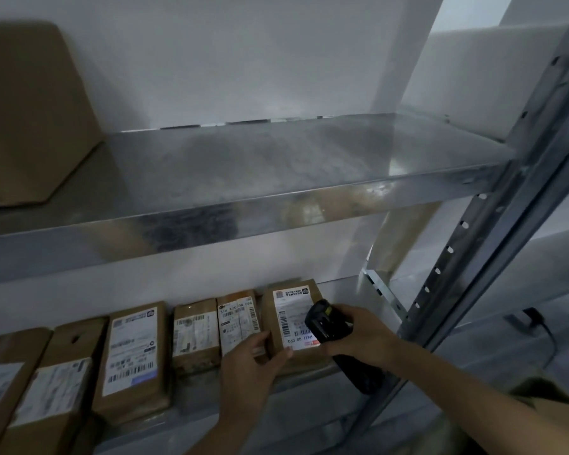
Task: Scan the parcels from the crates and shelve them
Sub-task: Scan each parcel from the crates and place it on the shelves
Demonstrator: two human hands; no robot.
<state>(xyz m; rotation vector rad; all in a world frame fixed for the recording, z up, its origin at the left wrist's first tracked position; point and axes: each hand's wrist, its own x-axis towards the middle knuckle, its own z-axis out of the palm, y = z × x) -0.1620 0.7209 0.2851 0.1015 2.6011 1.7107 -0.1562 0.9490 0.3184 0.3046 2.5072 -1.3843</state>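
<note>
A row of brown cardboard parcels with white labels lies flat on the lower metal shelf [309, 389]. The rightmost parcel [289, 310] sits at the row's right end. My left hand [253, 362] grips its front left corner, thumb on the label and fingers along its left side. My right hand [358, 333] holds a black handheld scanner [326, 320] just over the label of that parcel, its head tilted down at the barcodes. To the left lie more parcels, among them a narrow one [239, 320] and a wide one [132, 359].
The upper metal shelf [276, 165] holds only a tall cardboard box [30, 110] at its far left. A perforated steel upright [493, 241] bounds the rack on the right. A white wall stands behind. A black cable [539, 323] lies on the floor at right.
</note>
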